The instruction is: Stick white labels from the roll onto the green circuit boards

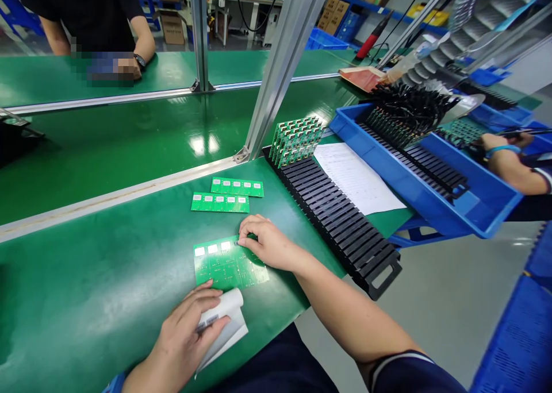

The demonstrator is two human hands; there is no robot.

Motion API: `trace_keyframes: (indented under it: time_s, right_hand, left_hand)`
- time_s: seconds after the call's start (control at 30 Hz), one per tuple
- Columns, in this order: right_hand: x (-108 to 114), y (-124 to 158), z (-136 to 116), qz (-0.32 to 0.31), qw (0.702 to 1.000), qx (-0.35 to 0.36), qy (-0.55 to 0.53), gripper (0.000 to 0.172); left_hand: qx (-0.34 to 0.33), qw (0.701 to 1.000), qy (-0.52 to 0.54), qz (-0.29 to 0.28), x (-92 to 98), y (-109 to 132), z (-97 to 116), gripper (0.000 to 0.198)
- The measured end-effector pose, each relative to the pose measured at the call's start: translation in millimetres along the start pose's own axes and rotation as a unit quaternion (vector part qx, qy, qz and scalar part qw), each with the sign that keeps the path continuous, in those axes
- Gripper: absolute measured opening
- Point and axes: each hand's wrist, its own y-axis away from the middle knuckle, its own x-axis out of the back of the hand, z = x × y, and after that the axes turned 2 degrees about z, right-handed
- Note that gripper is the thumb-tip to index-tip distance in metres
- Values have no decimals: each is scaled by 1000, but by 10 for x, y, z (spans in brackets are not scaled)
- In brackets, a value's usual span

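Observation:
A green circuit board panel (230, 269) lies flat on the bench, with three white labels along its far edge. My right hand (267, 241) is closed in a pinch at that far edge, just right of the labels. Whatever sits between its fingertips is too small and covered to make out. My left hand (185, 330) grips a curled strip of label backing paper (228, 309) at the panel's near edge. Just beyond, two narrow green boards (219, 202) carry rows of white labels.
To the right a black slotted rack (340, 215) holds several upright boards (297, 140) at its far end. Beside it are a printed sheet (357, 177) and a blue bin (483, 209). A metal post (280, 60) rises behind. Other people sit opposite and at right.

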Motion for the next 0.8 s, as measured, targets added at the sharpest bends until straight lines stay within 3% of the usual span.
trace_keyframes:
  time_s: [0.53, 0.67, 0.73, 0.8]
  right_hand:
    - [-34, -3, -106, 3, 997, -36, 64, 13]
    - [-61, 15, -180, 27, 996, -13, 78, 14]
    - [-92, 27, -131, 57, 997, -10, 49, 13]
    - [-148, -4, 39, 73, 997, -23, -5, 15]
  left_hand:
    - [10, 1000, 19, 4, 5, -37, -8, 17]
    - [3, 999, 37, 32, -41, 8, -85, 15]
    - [-39, 996, 71, 33, -121, 61, -163, 19]
    - [-1, 997, 78, -8, -207, 98, -266, 20]
